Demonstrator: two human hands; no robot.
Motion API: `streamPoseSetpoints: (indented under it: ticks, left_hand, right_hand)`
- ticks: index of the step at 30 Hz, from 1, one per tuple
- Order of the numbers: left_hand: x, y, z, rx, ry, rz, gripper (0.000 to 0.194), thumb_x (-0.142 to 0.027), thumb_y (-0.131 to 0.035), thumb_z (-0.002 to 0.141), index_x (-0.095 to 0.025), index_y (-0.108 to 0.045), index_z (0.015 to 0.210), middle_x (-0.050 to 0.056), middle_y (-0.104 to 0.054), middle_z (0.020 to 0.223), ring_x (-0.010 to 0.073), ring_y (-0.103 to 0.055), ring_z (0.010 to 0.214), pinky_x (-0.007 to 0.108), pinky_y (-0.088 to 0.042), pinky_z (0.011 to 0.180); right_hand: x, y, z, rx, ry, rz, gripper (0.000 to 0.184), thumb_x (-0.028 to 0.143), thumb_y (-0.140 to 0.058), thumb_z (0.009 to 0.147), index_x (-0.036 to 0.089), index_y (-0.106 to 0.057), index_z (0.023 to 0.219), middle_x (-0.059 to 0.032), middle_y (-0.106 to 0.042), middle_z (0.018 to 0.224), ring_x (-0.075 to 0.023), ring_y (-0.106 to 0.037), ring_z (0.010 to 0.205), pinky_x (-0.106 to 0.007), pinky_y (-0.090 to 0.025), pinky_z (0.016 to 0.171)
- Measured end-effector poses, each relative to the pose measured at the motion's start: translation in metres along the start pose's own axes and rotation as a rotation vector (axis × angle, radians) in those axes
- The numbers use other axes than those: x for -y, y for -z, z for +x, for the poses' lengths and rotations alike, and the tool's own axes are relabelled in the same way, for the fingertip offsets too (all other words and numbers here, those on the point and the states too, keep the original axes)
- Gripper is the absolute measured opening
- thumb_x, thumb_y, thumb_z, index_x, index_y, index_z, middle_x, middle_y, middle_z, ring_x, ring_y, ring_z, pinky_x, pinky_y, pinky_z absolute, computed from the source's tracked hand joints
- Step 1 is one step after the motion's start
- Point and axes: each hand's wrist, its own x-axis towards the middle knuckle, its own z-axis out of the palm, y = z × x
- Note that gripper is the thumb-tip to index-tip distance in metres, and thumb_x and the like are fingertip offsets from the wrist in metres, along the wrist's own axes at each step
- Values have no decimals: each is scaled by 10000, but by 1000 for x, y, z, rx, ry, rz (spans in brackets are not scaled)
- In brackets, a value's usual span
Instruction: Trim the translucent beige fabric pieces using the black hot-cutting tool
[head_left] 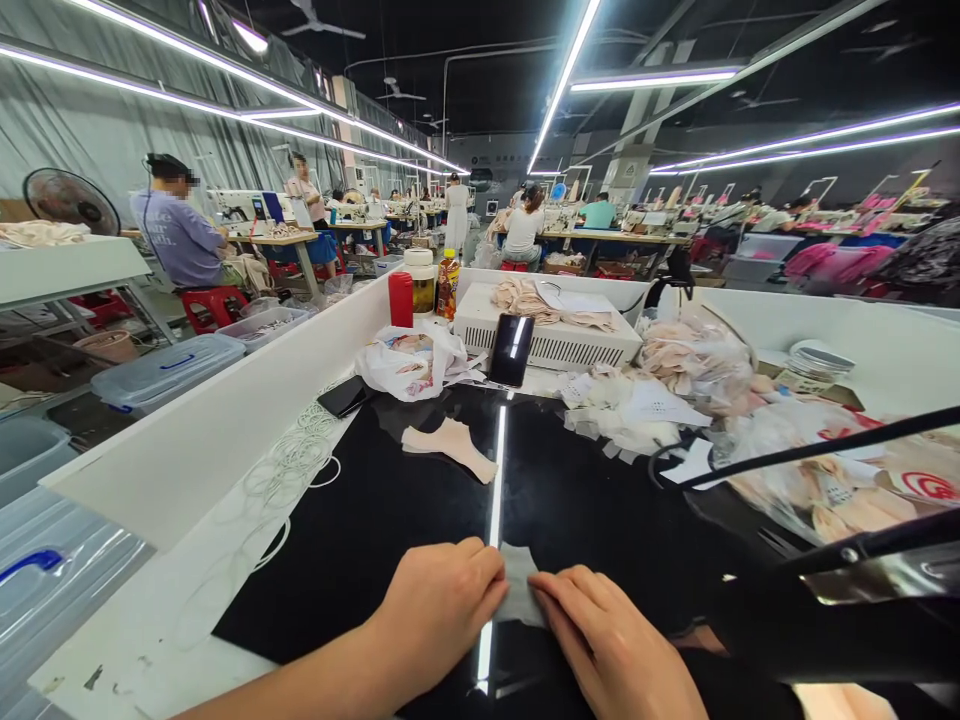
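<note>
Low over the glossy black work surface (390,540), both hands pinch one small, thin, greyish see-through piece of fabric (519,585). My left hand (450,595) has its fingers closed on the piece's left edge. At the opposite edge, my right hand (604,630) grips it between thumb and fingers. Farther back lies a beige cut fabric piece (450,447) with curved sides, touched by neither hand. A strip of light reflects down the black surface behind the grey piece.
A black phone (512,350) leans against a white vented box (555,335). To the right are lace pieces (637,410) and plastic bags of beige fabric (810,470). White cord loops (292,460) line the left side. A dark arm (810,450) juts in from the right.
</note>
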Motion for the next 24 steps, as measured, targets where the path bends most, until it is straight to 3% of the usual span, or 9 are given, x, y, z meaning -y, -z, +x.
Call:
streamPoseSetpoints:
  ticks: [5, 14, 24]
  left_hand:
    - [1, -1, -1, 10, 11, 1, 178, -279, -595, 1051, -189, -666, 916, -1, -691, 806, 163, -668, 662, 273, -342, 567]
    - [2, -4, -3, 13, 40, 22, 112, -227, -609, 1030, -216, -650, 926, -40, -666, 822, 156, -656, 678, 264, -412, 603]
    - [2, -1, -4, -52, 33, 33, 89, -202, -622, 1006, -223, -656, 927, -41, -636, 822, 149, -624, 611, 277, -424, 542]
  right_hand:
    - [3, -2, 0, -37, -1, 13, 343, 401, -382, 1125, 285, -705, 1116, -28, -728, 965, -179, -711, 851, -244, -569, 710]
    - [0, 0, 6, -81, 120, -89, 358, 334, -340, 1136, 265, -688, 1086, -19, -719, 900, -141, -723, 743, -200, -528, 516]
    - [4, -2, 7, -134, 147, -126, 386, 313, -320, 1138, 251, -692, 1055, -12, -697, 862, -137, -714, 726, -223, -535, 551]
